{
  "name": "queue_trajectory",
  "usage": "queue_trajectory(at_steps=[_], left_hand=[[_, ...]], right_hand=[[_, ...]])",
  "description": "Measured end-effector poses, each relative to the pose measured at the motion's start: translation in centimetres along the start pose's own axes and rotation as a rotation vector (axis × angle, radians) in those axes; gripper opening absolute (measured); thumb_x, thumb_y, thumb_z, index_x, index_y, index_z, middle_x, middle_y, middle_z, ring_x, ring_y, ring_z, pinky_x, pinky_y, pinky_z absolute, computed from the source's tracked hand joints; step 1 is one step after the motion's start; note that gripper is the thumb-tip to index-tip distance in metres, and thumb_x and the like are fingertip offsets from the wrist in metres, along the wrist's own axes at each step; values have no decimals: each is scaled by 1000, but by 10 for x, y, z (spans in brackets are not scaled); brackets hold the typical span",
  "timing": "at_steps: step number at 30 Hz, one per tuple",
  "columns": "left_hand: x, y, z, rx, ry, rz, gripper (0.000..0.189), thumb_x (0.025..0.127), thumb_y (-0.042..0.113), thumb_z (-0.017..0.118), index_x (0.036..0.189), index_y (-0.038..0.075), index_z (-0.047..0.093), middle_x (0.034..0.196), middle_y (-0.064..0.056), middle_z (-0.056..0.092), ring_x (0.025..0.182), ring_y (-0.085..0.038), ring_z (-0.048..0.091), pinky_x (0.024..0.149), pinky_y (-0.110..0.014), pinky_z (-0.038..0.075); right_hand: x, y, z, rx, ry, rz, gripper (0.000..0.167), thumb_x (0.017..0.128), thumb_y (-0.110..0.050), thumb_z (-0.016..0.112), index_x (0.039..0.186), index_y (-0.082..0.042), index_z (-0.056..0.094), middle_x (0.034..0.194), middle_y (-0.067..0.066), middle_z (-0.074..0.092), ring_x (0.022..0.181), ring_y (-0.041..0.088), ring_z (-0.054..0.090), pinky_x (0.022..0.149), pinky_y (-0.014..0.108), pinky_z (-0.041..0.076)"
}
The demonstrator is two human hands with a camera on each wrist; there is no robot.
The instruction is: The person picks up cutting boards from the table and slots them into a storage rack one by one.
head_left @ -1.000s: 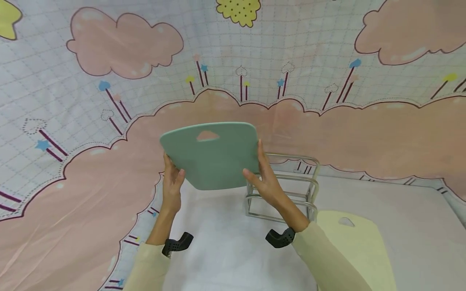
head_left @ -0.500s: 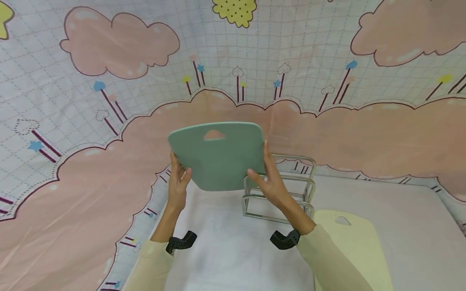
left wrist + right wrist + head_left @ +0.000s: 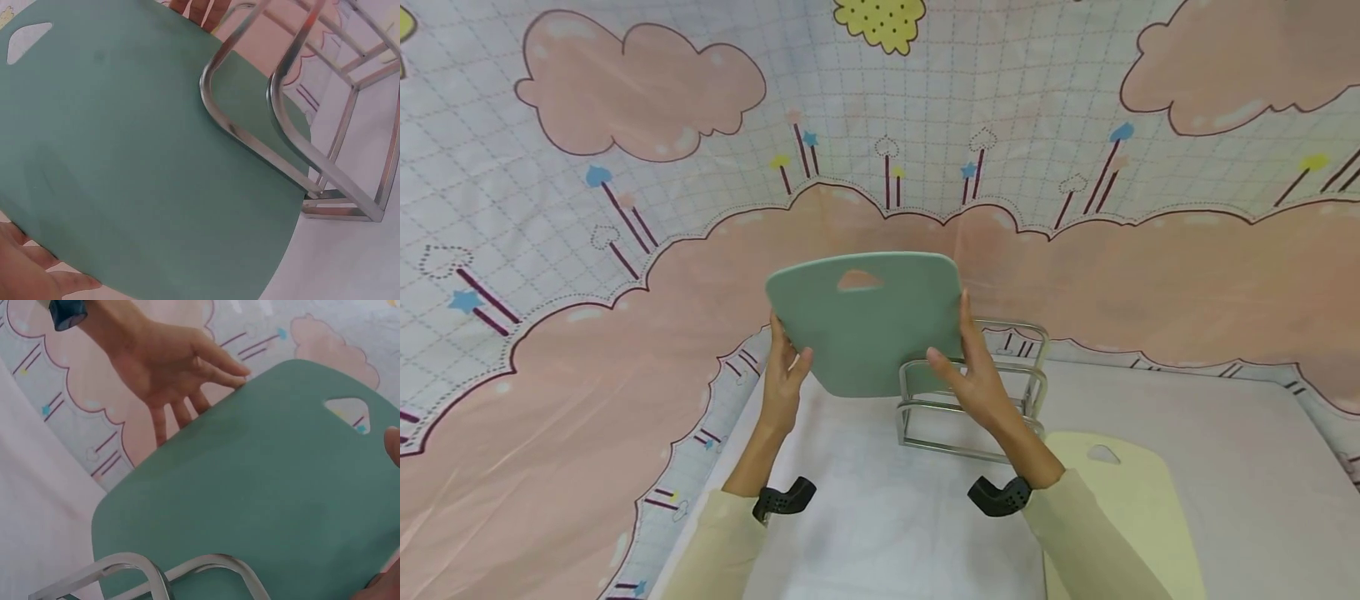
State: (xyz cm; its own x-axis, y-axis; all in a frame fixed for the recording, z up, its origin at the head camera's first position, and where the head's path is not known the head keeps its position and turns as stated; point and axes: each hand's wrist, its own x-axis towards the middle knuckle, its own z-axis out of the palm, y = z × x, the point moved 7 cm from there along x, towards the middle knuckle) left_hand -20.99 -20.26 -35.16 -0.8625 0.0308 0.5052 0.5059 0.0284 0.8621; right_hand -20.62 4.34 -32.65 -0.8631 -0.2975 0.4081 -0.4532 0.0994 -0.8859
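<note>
A sage-green cutting board (image 3: 872, 333) with a cut-out handle hole is held up, tilted, between both hands. My left hand (image 3: 783, 387) grips its left edge, thumb on the near face and fingers behind. On the right edge, my right hand (image 3: 977, 387) holds it the same way. The silver metal rack (image 3: 955, 452) stands at the board's lower right. In the left wrist view, curved rack bars (image 3: 256, 147) pass in front of the board's lower corner (image 3: 244, 87). I cannot tell whether the board touches the rack. The board's back is hidden.
A pale yellow cutting board (image 3: 1120, 500) lies flat on the white tabletop (image 3: 880, 517), right of the rack and partly under the right sleeve (image 3: 1090, 533). A cloud-patterned cloth (image 3: 850, 225) rises behind and at the left.
Both hands have carried the green cutting board to the right, so that its lower right corner now overlaps the rack more. The rack and yellow board stay where they were.
</note>
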Motion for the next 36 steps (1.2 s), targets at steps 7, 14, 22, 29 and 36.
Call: queue_trajectory(at_steps=[7, 14, 22, 29, 36], left_hand=[[4, -1, 7, 18, -37, 9, 77, 96, 11, 45, 155, 20, -4, 159, -6, 6, 137, -38, 25, 101, -64, 29], [8, 0, 12, 16, -88, 12, 77, 98, 9, 45, 154, 18, -7, 160, -5, 0, 138, -38, 23, 102, -62, 28], [8, -2, 23, 19, -121, -23, 78, 98, 2, 42, 153, 16, -12, 159, -7, -5, 140, -37, 19, 104, -60, 28], [10, -2, 30, 31, -129, -43, 78, 97, -5, 40, 152, 11, -13, 158, -11, -8, 140, -39, 16, 104, -60, 26], [11, -4, 35, 16, -124, -77, 78, 97, -6, 40, 152, 11, -13, 159, -10, -7, 142, -35, 14, 107, -57, 24]], right_hand=[[-1, -1, -7, -65, 26, -24, 83, 94, -1, 52, 151, -4, -7, 157, 18, -5, 144, 29, 0, 112, 51, 12], [-7, 2, -14, -92, 59, 9, 82, 94, -1, 53, 152, -5, -6, 157, 18, -3, 143, 30, 4, 112, 50, 16], [-12, 2, -23, -91, 100, -30, 82, 92, 5, 54, 151, 1, -4, 155, 26, 3, 141, 40, 11, 108, 57, 19], [-15, 2, -29, -109, 103, -34, 84, 92, 5, 54, 151, -1, -5, 155, 25, -1, 141, 39, 9, 109, 55, 18], [-18, 2, -34, -157, 106, 11, 82, 94, 1, 54, 151, -1, -5, 156, 23, 0, 140, 40, 12, 108, 55, 21]])
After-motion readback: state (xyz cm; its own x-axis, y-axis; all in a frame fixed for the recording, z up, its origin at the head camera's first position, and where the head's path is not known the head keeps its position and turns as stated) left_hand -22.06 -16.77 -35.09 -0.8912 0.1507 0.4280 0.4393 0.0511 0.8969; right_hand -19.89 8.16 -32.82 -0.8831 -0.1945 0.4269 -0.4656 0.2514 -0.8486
